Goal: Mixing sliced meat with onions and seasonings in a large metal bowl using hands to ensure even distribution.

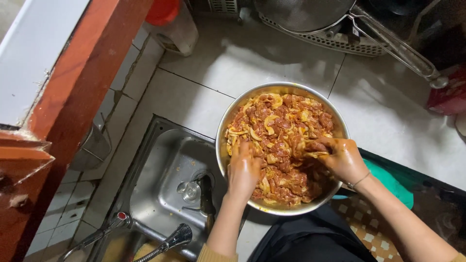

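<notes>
From the head view, I see a round metal bowl (228, 121) sitting at the centre of the frame on the white tiled bench (252, 68), its lower left rim overhanging the steel sink (160, 170). The bowl is full of reddish marinated meat pieces (286, 126) mixed with pale curved slices.

My left hand (242, 170) lies in the lower left part of the bowl, fingers spread loosely and pressed flat on the meat, coated in orange sauce; it grips nothing that I can make out. My right hand (342, 157) is at the right side of the bowl, fingers curled and closed around a clump of meat and pale strips. A thin bracelet (359, 181) rings that wrist.

In the sink, lower left of the frame, I see a drain (189, 190) and a faucet (170, 240) with a red-capped handle beside it. At the top of the frame a metal strainer (310, 12) with a long handle rests over a white basket (340, 43). A red wooden frame (77, 82) runs down the left side.
</notes>
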